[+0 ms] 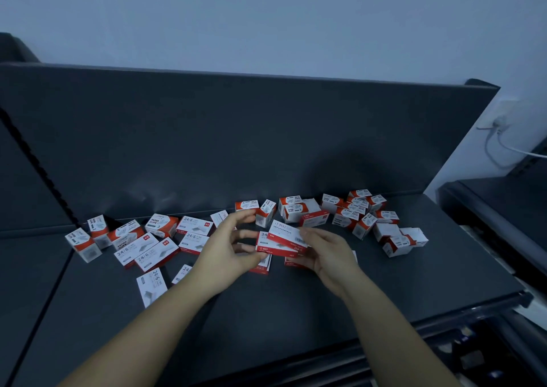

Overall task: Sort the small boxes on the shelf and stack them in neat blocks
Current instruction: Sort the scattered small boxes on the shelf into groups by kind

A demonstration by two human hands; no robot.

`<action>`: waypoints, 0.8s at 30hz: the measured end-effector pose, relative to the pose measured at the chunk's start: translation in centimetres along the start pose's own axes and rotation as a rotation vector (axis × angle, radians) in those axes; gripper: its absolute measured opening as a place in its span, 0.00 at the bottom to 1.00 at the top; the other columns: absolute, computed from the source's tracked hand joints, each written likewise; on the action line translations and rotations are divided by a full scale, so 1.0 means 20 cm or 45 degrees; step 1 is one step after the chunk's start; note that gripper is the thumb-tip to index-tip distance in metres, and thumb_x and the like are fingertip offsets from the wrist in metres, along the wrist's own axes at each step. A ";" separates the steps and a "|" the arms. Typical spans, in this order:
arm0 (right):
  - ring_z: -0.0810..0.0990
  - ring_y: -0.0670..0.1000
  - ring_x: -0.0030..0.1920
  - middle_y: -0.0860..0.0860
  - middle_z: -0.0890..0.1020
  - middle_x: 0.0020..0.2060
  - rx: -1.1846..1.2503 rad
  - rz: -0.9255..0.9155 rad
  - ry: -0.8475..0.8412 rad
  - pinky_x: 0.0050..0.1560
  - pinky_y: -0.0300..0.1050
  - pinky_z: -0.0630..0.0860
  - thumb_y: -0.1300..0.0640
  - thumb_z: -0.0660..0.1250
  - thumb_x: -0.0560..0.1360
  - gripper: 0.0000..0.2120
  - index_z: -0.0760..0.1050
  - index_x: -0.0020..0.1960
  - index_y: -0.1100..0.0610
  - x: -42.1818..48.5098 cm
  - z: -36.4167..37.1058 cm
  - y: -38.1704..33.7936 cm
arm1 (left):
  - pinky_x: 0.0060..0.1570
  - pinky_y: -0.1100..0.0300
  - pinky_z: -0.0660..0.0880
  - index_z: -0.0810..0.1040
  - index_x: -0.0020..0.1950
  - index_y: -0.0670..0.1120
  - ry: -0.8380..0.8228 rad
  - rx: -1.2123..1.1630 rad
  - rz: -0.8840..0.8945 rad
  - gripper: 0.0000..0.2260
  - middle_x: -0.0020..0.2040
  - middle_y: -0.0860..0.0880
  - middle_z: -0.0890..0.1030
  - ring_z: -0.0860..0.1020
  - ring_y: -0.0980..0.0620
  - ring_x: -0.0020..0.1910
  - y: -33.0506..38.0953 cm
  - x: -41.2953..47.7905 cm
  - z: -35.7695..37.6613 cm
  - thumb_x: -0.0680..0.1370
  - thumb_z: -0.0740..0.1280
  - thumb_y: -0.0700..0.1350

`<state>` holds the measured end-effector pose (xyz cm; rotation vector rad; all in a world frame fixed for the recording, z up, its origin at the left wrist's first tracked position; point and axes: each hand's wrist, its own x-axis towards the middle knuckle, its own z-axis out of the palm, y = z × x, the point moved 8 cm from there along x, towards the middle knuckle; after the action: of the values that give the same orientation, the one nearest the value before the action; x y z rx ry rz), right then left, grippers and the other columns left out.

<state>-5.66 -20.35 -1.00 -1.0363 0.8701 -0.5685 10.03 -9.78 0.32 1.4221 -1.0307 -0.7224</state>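
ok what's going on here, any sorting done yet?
A person is sorting small boxes on a dark shelf. The right hand holds a flat box, tilted, over a second flat box that the left hand pinches at its edge. Everything else is loose: 24/6 boxes lie scattered on the left and paper clip boxes are jumbled at the back right. No neat blocks yet.

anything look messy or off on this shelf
Yes. The 24/6 staple boxes lie at mixed angles on the left, and the paper clip boxes sit in a loose heap at right, some tipped on end.
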 end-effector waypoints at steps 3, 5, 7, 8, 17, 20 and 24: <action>0.85 0.55 0.50 0.60 0.84 0.50 -0.004 -0.017 -0.040 0.48 0.52 0.83 0.60 0.66 0.78 0.08 0.80 0.53 0.62 -0.02 0.00 0.00 | 0.52 0.57 0.79 0.70 0.69 0.56 -0.110 0.057 -0.117 0.35 0.59 0.57 0.79 0.81 0.56 0.52 -0.06 0.01 0.01 0.68 0.77 0.34; 0.85 0.54 0.50 0.58 0.85 0.49 -0.067 -0.043 -0.071 0.47 0.50 0.83 0.60 0.66 0.79 0.07 0.81 0.52 0.61 -0.04 0.00 0.00 | 0.56 0.56 0.78 0.71 0.69 0.55 -0.160 0.137 -0.122 0.33 0.54 0.55 0.83 0.81 0.57 0.52 -0.08 0.00 0.03 0.69 0.77 0.35; 0.85 0.53 0.51 0.56 0.85 0.50 -0.197 -0.086 -0.084 0.48 0.49 0.83 0.59 0.65 0.79 0.07 0.81 0.52 0.58 -0.06 0.00 -0.01 | 0.59 0.53 0.77 0.73 0.66 0.57 -0.187 0.194 -0.117 0.31 0.52 0.55 0.84 0.81 0.56 0.52 -0.08 -0.02 0.04 0.68 0.78 0.37; 0.84 0.52 0.52 0.55 0.84 0.51 -0.284 -0.106 -0.093 0.49 0.49 0.83 0.58 0.65 0.79 0.07 0.82 0.53 0.57 -0.08 0.00 -0.01 | 0.59 0.53 0.77 0.73 0.66 0.57 -0.206 0.222 -0.108 0.30 0.51 0.55 0.84 0.81 0.56 0.51 -0.08 -0.04 0.05 0.68 0.78 0.38; 0.82 0.51 0.53 0.53 0.74 0.54 -0.739 -0.147 -0.283 0.49 0.42 0.82 0.58 0.67 0.79 0.07 0.83 0.51 0.50 -0.15 0.06 0.16 | 0.56 0.63 0.75 0.77 0.56 0.59 -0.371 0.553 -0.076 0.20 0.52 0.64 0.82 0.78 0.64 0.54 -0.11 -0.22 0.06 0.68 0.78 0.47; 0.78 0.47 0.54 0.48 0.73 0.53 -1.008 -0.239 -0.276 0.54 0.41 0.80 0.55 0.68 0.78 0.08 0.82 0.55 0.49 -0.15 0.06 0.21 | 0.54 0.64 0.74 0.76 0.52 0.62 -0.394 0.825 -0.040 0.16 0.51 0.64 0.79 0.75 0.67 0.54 -0.14 -0.24 0.05 0.69 0.77 0.51; 0.74 0.40 0.54 0.44 0.73 0.52 -1.318 -0.450 -0.243 0.56 0.31 0.69 0.52 0.64 0.80 0.11 0.81 0.59 0.50 -0.16 0.10 0.20 | 0.53 0.65 0.73 0.76 0.54 0.61 -0.379 0.953 0.009 0.16 0.52 0.63 0.75 0.72 0.65 0.53 -0.15 -0.24 0.07 0.70 0.75 0.52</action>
<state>-5.69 -15.31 -3.14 -2.1763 0.8081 -0.2718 7.38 -6.30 -3.41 1.9751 -1.6466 -0.5713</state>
